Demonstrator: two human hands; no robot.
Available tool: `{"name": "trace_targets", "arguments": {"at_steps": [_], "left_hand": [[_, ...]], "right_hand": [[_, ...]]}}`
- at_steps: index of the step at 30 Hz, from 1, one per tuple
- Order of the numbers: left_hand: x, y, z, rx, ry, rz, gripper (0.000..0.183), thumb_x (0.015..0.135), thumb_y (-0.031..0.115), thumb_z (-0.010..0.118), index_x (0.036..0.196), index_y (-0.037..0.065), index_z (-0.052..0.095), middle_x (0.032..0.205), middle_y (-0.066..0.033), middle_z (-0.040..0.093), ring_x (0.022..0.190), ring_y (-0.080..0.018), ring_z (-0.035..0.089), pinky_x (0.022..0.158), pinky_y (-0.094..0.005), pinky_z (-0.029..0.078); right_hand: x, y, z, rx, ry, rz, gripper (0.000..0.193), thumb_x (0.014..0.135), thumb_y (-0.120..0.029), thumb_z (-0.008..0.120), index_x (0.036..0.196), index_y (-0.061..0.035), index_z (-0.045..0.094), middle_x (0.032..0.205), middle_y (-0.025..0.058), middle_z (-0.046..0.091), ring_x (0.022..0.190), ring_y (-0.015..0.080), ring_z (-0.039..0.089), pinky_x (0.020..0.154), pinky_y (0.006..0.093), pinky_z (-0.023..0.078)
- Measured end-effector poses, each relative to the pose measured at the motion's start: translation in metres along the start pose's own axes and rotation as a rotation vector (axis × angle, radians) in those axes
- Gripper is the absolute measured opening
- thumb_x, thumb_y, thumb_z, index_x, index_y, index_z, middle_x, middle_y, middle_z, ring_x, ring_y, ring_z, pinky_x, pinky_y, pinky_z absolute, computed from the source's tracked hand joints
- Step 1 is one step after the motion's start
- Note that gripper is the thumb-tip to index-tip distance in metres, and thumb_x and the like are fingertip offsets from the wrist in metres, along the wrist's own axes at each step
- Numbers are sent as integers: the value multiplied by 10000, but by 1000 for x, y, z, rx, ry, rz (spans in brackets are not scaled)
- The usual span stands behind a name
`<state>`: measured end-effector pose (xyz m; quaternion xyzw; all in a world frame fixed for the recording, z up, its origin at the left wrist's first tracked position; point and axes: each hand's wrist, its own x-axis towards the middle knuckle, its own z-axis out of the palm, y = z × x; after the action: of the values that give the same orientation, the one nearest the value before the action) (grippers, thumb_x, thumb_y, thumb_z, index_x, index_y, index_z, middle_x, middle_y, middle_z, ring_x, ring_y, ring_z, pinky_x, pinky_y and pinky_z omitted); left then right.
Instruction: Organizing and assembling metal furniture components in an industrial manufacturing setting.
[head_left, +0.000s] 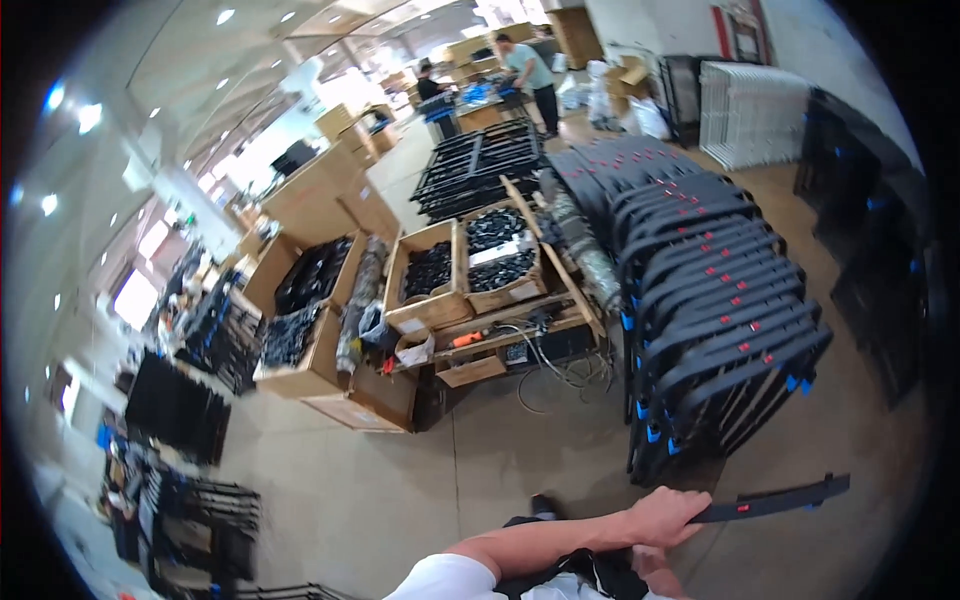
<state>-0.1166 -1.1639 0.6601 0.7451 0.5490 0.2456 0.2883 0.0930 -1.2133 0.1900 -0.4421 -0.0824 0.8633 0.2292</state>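
Lower right: left hand point(668, 514) grasps black bar point(778, 503); right hand point(653, 562) half hidden, grip: can't tell. I'd support bar's far end.

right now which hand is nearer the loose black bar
Left. The left hand holds the black bar by its left end; the right hand appears below that end, partly hidden.
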Motion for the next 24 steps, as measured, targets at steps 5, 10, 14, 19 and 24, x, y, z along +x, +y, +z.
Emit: {"name": "trace_targets", "arguments": {"at_steps": [5,10,14,19,24], "left_hand": [[-52,-31,-65,-148,164,-51,344,941,315,740,1179,82,654,1050,-150,724,971,-412,702,792,-514,567],[-109,-84,-133,-281,421,-1,339,917,331,833,1131,83,746,876,-134,757,768,-312,751,695,-403,593],[-195,-162,-188,-521,632,-164,365,892,274,883,1163,64,760,848,-98,743,736,-139,696,700,-327,565],[-273,-253,-260,-788,946,-312,225,950,241,832,986,46,726,781,27,672,717,-35,584,619,-250,476],[-334,-370,-305,-1112,1170,-621,266,1036,297,742,878,125,613,648,88,504,510,-46,421,458,-264,309]], "right_hand": [[17,-4,142,36,64,-117,532,1106,-495,348,1035,-78,670,939,112,715,912,288,715,850,456,607],[-10,-52,167,231,303,-398,490,1084,-484,405,1097,-57,645,1026,137,708,993,332,704,945,504,586],[-69,-51,267,427,402,-516,470,1020,-504,521,1125,-51,584,981,121,692,919,315,686,863,479,579],[-197,-32,448,75,233,-844,432,1011,-531,553,1034,-99,548,995,109,685,929,255,676,850,427,551],[-274,-69,538,180,303,-1420,395,1055,-471,576,1164,-96,635,1029,30,657,961,186,641,860,327,527]]}}
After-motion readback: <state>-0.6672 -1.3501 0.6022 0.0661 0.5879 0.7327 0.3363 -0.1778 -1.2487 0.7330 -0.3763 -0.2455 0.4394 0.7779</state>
